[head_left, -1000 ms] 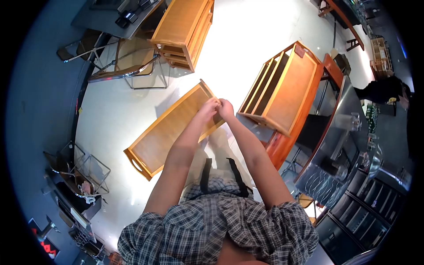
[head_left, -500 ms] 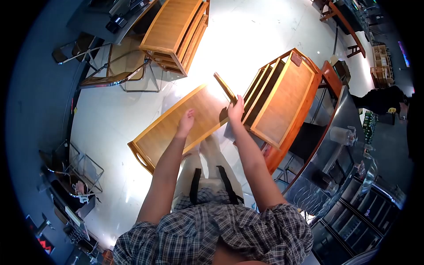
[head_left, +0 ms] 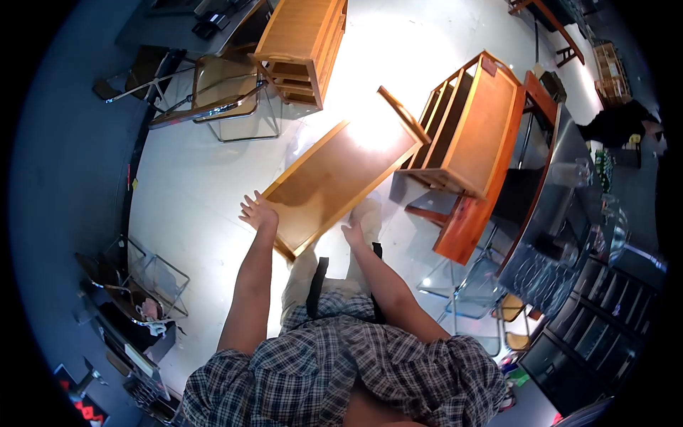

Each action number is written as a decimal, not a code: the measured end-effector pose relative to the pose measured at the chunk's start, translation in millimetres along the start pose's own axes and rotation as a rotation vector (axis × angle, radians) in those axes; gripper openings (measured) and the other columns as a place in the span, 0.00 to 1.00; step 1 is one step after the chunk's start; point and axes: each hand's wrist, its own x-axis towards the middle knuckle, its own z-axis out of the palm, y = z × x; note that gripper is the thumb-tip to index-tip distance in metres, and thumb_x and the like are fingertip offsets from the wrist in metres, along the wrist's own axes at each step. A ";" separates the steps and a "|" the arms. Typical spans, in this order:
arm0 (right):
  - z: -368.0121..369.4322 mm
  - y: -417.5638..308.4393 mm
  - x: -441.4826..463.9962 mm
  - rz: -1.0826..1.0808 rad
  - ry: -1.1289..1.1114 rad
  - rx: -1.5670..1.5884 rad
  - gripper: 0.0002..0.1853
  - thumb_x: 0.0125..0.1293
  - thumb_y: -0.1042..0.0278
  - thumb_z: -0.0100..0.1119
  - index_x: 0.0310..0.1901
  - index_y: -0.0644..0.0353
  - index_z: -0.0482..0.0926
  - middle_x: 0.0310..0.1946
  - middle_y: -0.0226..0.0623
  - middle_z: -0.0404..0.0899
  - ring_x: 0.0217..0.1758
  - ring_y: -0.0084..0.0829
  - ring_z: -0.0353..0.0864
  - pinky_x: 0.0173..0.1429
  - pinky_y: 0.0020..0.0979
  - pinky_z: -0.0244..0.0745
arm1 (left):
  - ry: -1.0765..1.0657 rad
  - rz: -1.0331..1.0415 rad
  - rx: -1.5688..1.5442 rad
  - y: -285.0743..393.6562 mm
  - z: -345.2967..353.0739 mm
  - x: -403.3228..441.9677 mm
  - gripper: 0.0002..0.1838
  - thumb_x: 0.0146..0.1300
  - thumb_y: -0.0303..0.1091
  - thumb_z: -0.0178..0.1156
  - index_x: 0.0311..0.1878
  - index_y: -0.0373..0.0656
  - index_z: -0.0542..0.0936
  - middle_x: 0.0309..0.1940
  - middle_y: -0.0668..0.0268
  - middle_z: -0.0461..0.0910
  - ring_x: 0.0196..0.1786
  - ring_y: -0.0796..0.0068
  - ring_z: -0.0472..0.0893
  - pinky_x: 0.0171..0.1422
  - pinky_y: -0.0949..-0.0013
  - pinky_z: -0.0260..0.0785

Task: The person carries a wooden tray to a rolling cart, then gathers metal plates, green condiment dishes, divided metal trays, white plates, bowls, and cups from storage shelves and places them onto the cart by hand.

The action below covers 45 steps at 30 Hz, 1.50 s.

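Directly ahead is a wooden piece with a tray-like top (head_left: 334,178), seen from above, with raised rims along its long sides. A raised wooden end board (head_left: 403,114) stands at its far right end. My left hand (head_left: 259,213) is at the near left edge, its fingers spread; whether it touches the rim I cannot tell. My right hand (head_left: 352,233) is beside the near long edge, above my legs, with its thumb and fingers apart and nothing visible in it. The tray top's surface carries nothing that I can see.
A wooden shelf unit (head_left: 473,121) stands right, close to the end board, beside a reddish wooden bench (head_left: 462,231). Another wooden shelf unit (head_left: 299,35) is at the back left, near a folding chair (head_left: 226,85). A dark glossy table (head_left: 544,192) is at the right.
My right hand has left the end board and drawn back toward me. My left hand has moved from over the tray top to its left edge, fingers spreading. The view has shifted.
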 end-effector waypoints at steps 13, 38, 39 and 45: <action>112.3 17.0 -76.1 0.031 -0.260 0.535 0.42 0.59 0.64 0.63 0.70 0.61 0.50 0.68 0.46 0.58 0.69 0.44 0.60 0.69 0.40 0.59 | -1.036 -0.120 -1.585 -79.3 114.4 -26.6 0.27 0.63 0.30 0.54 0.64 0.45 0.60 0.53 0.54 0.69 0.50 0.47 0.78 0.45 0.49 0.79; 20.7 -115.3 15.7 0.031 -0.169 0.632 0.37 0.59 0.62 0.61 0.67 0.56 0.55 0.59 0.45 0.69 0.57 0.38 0.73 0.60 0.39 0.69 | -0.938 -0.049 -1.824 59.1 21.1 23.3 0.26 0.56 0.21 0.47 0.60 0.42 0.61 0.52 0.51 0.69 0.47 0.45 0.79 0.40 0.52 0.83; 18.2 -114.5 20.0 0.031 -0.169 0.637 0.37 0.59 0.62 0.61 0.67 0.56 0.55 0.59 0.45 0.69 0.57 0.38 0.73 0.60 0.39 0.69 | -0.963 -0.105 -1.813 71.9 1.2 18.2 0.25 0.56 0.21 0.47 0.60 0.39 0.61 0.52 0.49 0.69 0.49 0.45 0.79 0.42 0.51 0.83; -19.6 -146.0 10.8 0.328 0.259 0.330 0.31 0.64 0.49 0.58 0.61 0.61 0.64 0.57 0.46 0.71 0.55 0.39 0.75 0.58 0.36 0.71 | -1.053 -0.100 -1.903 161.9 -19.6 5.3 0.23 0.60 0.22 0.47 0.60 0.34 0.61 0.50 0.48 0.69 0.51 0.43 0.77 0.49 0.48 0.80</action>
